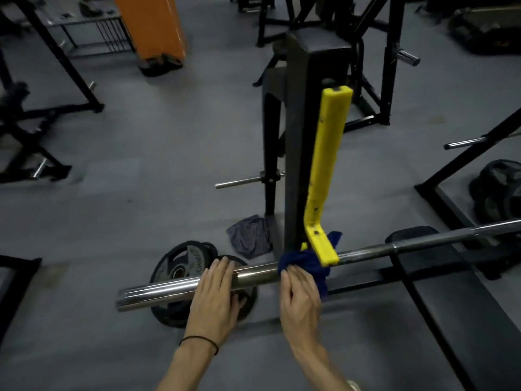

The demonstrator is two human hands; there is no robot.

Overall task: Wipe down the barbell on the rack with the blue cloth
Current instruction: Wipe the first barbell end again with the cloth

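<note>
Only blurred lettering on weight plate [184, 266] — blue cloth [303, 262] round barbell [253, 273]

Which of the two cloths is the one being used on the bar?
The blue cloth, wrapped round the bar beside the yellow hook under the right hand. The grey cloth lies untouched on the floor behind.
</note>
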